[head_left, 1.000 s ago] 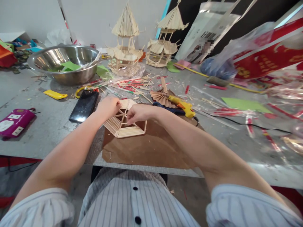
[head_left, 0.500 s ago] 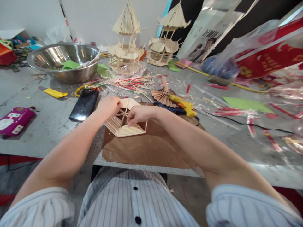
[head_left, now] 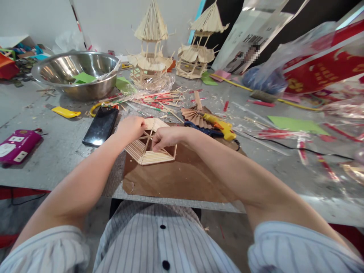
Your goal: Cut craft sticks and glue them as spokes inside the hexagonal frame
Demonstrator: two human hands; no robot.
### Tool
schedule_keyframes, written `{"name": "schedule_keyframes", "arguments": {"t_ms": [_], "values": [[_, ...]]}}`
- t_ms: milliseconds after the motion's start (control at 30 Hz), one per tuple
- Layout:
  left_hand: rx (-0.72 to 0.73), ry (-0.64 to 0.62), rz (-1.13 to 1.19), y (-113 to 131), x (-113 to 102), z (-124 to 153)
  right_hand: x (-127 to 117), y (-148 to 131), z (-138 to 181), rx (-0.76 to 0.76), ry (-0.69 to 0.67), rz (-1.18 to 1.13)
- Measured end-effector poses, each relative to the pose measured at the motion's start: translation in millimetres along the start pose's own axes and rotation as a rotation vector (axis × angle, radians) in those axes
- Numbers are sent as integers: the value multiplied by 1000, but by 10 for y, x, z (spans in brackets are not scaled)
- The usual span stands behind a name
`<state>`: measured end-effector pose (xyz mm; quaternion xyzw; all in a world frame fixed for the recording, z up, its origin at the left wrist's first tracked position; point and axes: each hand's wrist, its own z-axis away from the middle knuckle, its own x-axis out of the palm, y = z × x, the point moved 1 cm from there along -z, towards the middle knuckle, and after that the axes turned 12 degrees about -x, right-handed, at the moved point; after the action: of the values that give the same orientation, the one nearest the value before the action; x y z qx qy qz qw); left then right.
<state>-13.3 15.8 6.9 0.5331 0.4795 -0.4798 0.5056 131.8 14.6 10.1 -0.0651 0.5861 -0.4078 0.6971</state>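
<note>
A hexagonal frame of thin wooden sticks point(head_left: 156, 158) lies on a brown board point(head_left: 182, 180), with rows of sticks filling some of its sections and others open. My left hand point(head_left: 131, 128) grips the frame at its far left side, fingers curled and partly hidden. Over the frame's middle, my right hand point(head_left: 165, 138) has its thumb and fingers pinched together, just above the near row of sticks. Whatever it may hold is too small to make out. Beyond the right hand lies a yellow and blue glue gun point(head_left: 224, 128) beside a folded brown paper fan point(head_left: 193, 116).
Two stick pagodas point(head_left: 150, 34) stand at the back, near a metal bowl point(head_left: 76, 91). Left of the frame lie a black phone point(head_left: 101, 127), a yellow cutter point(head_left: 66, 112) and a purple power strip point(head_left: 19, 146). Loose sticks point(head_left: 159, 99) are heaped beyond; a cable point(head_left: 295, 147) crosses the right side.
My right hand has shifted very slightly left over the frame, still pinched. The left hand and the frame stay in place.
</note>
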Motion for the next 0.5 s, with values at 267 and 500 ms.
{"name": "schedule_keyframes", "arguments": {"t_ms": [267,500], "values": [[10,-6,-6,-9,9,-4,-15,-35,-4,25,-23,41],[31,15,-2,-1,-8,28,-144,-5,116,42,51,60]]}}
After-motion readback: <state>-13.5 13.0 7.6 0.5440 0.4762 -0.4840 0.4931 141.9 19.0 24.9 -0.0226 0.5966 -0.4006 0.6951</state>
